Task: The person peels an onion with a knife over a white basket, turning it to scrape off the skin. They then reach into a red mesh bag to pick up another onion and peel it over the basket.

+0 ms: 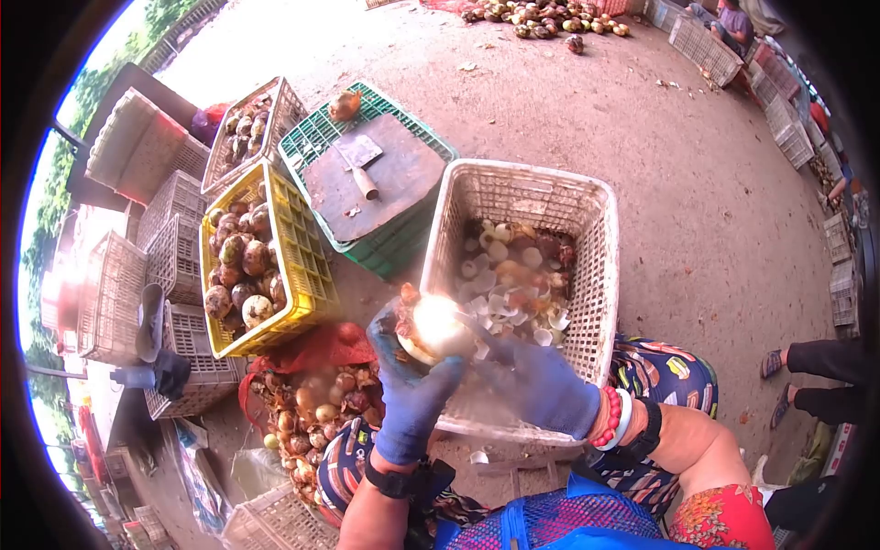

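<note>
My left hand [411, 394], in a blue glove, is wrapped round a large pale onion [442, 328] with brown roots or skin at its left side; glare whitens its surface. Close against the onion's right side is my right hand [541, 380], also blue-gloved, its fingers bent and blurred; what it holds, if anything, is hidden. Both hands are over the near left part of a white crate [600, 266], which contains pale peeled layers and scraps [513, 284].
A green crate [371, 252] bears a board with a cleaver [360, 165]. The yellow crate [316, 275] holds onions. More onions spill from a red net bag [316, 348]. Stacked crates [174, 220] stand left. At right are a person's legs [825, 380]; another person [733, 26] sits far off.
</note>
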### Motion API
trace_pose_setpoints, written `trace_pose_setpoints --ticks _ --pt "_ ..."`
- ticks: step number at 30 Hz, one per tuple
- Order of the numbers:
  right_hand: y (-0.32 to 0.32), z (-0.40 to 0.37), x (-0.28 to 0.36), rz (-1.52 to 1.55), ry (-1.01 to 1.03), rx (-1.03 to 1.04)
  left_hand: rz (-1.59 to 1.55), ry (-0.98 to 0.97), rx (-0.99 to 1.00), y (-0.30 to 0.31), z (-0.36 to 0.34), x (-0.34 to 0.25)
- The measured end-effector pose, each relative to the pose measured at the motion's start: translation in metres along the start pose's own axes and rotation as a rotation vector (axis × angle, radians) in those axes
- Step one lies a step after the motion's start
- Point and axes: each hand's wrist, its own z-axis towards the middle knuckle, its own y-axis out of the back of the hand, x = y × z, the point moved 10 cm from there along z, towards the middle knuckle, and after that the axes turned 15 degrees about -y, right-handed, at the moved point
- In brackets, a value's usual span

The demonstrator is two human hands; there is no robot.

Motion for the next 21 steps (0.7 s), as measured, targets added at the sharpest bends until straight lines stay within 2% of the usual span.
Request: trace_pose_setpoints --ticks 2,6,14,21 --pt "-0.001 0.000 -0.004 0.003 -0.001 -0.021 -0.058 0.036 0.001 0.000 0.000 0.001" --pt "0.014 -0.007 0.023 -0.216 0.144 -0.122 -0.053 0.100 0.024 0.003 0.001 0.009" --pt "0.016 -0.011 0.034 -0.564 0.429 -0.356 -0.277 0.241 -0.001 -0.005 -0.011 0.027" --pt "0.010 -0.005 0.028 -0.791 0.370 -0.366 -0.286 0.300 0.061 -0.009 -0.014 0.032"
